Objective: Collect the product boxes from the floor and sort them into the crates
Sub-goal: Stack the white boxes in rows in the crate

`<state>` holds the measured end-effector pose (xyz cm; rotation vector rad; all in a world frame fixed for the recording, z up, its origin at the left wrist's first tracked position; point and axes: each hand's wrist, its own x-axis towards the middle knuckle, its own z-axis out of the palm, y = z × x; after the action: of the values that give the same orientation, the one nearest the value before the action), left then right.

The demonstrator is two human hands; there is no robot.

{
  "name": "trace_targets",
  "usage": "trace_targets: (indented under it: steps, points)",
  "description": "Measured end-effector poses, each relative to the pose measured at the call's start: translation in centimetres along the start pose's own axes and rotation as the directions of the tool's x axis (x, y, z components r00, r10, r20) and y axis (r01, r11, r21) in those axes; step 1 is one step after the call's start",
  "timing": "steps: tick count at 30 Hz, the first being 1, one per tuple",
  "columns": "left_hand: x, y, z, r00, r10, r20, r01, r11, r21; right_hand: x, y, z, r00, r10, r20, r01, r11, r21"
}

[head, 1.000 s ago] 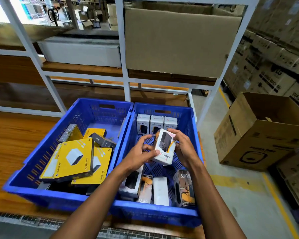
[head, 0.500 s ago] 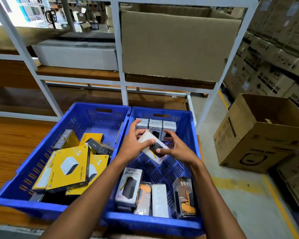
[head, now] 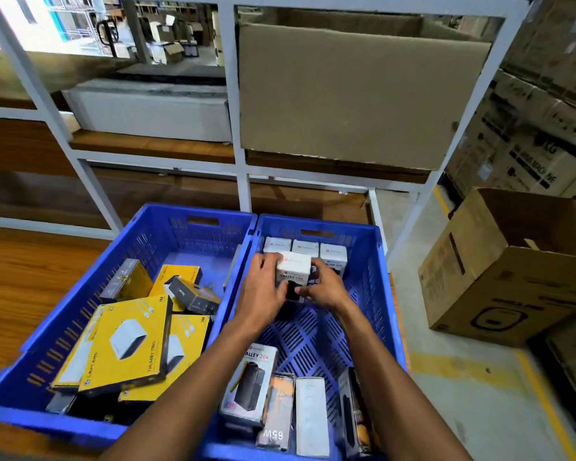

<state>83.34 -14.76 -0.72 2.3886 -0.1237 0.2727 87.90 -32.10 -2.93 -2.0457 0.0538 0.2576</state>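
Two blue crates stand side by side: the left crate (head: 80, 314) with yellow and grey product boxes (head: 130, 344), the right crate (head: 376, 287) with white and dark boxes. Both my hands hold one white Halley 20k box (head: 293, 269) upright inside the right crate, just in front of a row of three matching white boxes (head: 305, 249) at its far wall. My left hand (head: 261, 291) grips its left side and my right hand (head: 323, 287) grips its right side and lower edge. More boxes (head: 250, 384) lie at the crate's near end.
A white metal shelf rack (head: 243, 168) with a large cardboard sheet (head: 356, 94) rises behind the crates. An open cardboard carton (head: 512, 267) stands on the concrete floor at the right, with stacked cartons (head: 529, 138) behind it. Wooden boards (head: 17, 271) lie under the crates.
Both hands carried the white box from mid-crate toward the far wall, turned it upright and lowered it in front of the row of three white boxes.
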Motion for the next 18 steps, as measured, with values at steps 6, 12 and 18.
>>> trace_targets:
  steps: [6,12,18]
  points:
    - [0.4,-0.1,1.5,0.981,-0.107,0.159,0.093,0.991,0.094,2.7,1.6,1.9,0.996,0.039,-0.084,-0.046,0.995,-0.084]
    - [1.1,-1.1,2.7,0.903,-0.26,0.343,0.201,0.959,0.198,4.1,1.8,4.3,0.998,0.051,-0.039,-0.052,0.998,-0.021]
    - [1.4,-1.8,3.8,0.853,-0.32,0.413,0.217,0.936,0.276,4.7,1.8,5.2,0.995,0.066,-0.069,-0.065,0.998,0.013]
